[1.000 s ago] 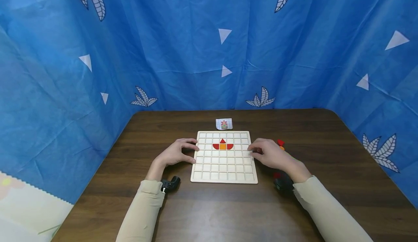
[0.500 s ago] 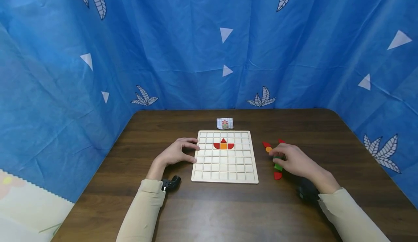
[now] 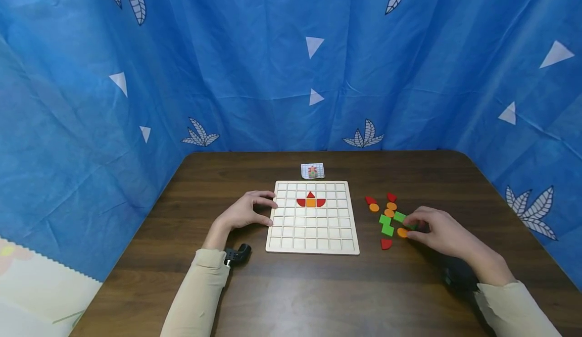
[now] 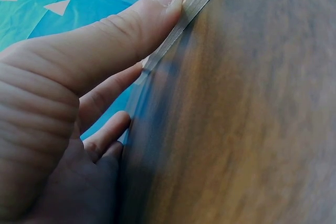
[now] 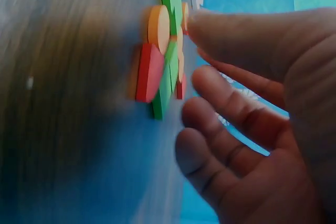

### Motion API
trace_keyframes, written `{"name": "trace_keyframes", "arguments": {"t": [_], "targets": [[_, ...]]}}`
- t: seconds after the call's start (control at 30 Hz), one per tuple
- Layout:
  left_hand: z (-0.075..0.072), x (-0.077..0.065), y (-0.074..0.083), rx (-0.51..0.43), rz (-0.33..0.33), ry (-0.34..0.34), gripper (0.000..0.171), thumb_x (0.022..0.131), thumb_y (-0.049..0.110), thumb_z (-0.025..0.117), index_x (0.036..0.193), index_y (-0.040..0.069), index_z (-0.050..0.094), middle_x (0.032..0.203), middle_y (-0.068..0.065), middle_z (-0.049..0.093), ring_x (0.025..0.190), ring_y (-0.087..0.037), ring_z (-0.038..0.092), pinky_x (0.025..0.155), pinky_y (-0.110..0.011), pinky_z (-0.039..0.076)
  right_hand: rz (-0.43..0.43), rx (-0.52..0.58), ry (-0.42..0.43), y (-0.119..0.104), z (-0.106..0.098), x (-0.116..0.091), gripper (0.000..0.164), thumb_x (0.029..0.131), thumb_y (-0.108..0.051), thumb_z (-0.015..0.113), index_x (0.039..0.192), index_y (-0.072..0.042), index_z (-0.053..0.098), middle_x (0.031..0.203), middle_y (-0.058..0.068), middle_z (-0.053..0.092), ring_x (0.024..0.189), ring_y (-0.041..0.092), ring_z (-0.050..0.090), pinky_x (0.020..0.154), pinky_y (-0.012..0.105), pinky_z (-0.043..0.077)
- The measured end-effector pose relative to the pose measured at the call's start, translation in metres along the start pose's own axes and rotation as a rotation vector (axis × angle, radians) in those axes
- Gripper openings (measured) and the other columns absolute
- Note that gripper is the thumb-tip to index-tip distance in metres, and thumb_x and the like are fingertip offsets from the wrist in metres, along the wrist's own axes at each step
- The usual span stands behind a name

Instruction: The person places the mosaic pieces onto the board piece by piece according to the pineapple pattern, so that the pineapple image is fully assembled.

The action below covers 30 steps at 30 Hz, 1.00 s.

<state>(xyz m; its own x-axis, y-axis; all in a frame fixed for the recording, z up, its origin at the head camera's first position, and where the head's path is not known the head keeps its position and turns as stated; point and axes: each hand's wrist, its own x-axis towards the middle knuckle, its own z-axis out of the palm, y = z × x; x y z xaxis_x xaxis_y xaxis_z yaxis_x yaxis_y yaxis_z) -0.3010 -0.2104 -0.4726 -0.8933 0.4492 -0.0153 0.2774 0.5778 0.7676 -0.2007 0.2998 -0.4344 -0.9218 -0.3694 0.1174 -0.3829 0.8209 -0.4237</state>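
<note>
My left hand [image 3: 241, 214] rests at the left edge of a pale wooden grid board [image 3: 291, 242], its thumb and fingertips spread along the rim. On the board, a red triangle [image 3: 310, 195] tops an orange square [image 3: 311, 202], with a red quarter-round piece [image 3: 301, 202] on its left and another [image 3: 321, 202] on its right. Right of the board, my right hand [image 3: 438, 232] is at a group of loose pieces, thumb and fingers apart. Its fingertips are beside a green block [image 3: 399, 217] and an orange disc [image 3: 402, 233]; part of a green piece hides behind the fingers.
Other green blocks [image 3: 387, 230], orange discs [image 3: 374, 207] and red pieces [image 3: 386, 244] lie nearby on the dark wooden table [image 3: 291, 296]. A small printed card [image 3: 312, 171] lies beyond the board. Blue patterned cloth [image 3: 273, 74] hangs behind the table.
My right hand has left the board's right edge and moved right to the loose pieces, uncovering several of them. The left hand and the board's pieces stay where they were.
</note>
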Motion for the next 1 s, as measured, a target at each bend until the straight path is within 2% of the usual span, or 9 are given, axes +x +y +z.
{"name": "trace_keyframes", "arguments": {"t": [0.23, 0.63, 0.77, 1.0], "targets": [[0.001, 0.001, -0.001, -0.004, 0.001, 0.003, 0.038, 0.074, 0.027, 0.094, 0.110, 0.027, 0.081, 0.147, 0.002, 0.057, 0.147, -0.030, 0.034, 0.122, -0.059, 0.027, 0.073, -0.017, -0.075, 0.002, 0.001, -0.007, 0.020, 0.085, -0.019, 0.084, 0.103, -0.014, 0.075, 0.095, -0.005, 0.065, 0.078, 0.008, 0.052, 0.065, 0.024, 0.046], [0.000, -0.001, 0.000, 0.013, -0.011, 0.007, 0.039, 0.074, 0.027, 0.094, 0.111, 0.028, 0.081, 0.148, 0.002, 0.056, 0.148, -0.030, 0.032, 0.123, -0.060, 0.026, 0.104, -0.076, -0.004, -0.003, 0.012, -0.006, 0.018, 0.084, -0.018, 0.085, 0.090, -0.015, 0.068, 0.086, -0.004, 0.061, 0.073, 0.012, 0.049, 0.061, 0.026, 0.043], [0.000, -0.001, 0.001, 0.010, -0.005, 0.003, 0.039, 0.074, 0.026, 0.094, 0.111, 0.027, 0.081, 0.147, 0.001, 0.057, 0.147, -0.030, 0.034, 0.122, -0.059, 0.028, 0.118, -0.068, 0.001, -0.003, 0.012, -0.006, 0.018, 0.084, -0.014, 0.084, 0.095, -0.009, 0.069, 0.087, -0.002, 0.064, 0.073, 0.012, 0.052, 0.062, 0.026, 0.047], [-0.001, 0.000, 0.001, 0.004, 0.012, -0.007, 0.039, 0.074, 0.025, 0.094, 0.111, 0.025, 0.081, 0.147, -0.001, 0.057, 0.146, -0.030, 0.038, 0.122, -0.057, 0.030, 0.128, -0.066, 0.007, -0.001, 0.007, -0.005, 0.035, 0.085, -0.015, 0.084, 0.113, 0.000, 0.070, 0.093, 0.003, 0.068, 0.078, 0.015, 0.057, 0.066, 0.028, 0.052]]}}
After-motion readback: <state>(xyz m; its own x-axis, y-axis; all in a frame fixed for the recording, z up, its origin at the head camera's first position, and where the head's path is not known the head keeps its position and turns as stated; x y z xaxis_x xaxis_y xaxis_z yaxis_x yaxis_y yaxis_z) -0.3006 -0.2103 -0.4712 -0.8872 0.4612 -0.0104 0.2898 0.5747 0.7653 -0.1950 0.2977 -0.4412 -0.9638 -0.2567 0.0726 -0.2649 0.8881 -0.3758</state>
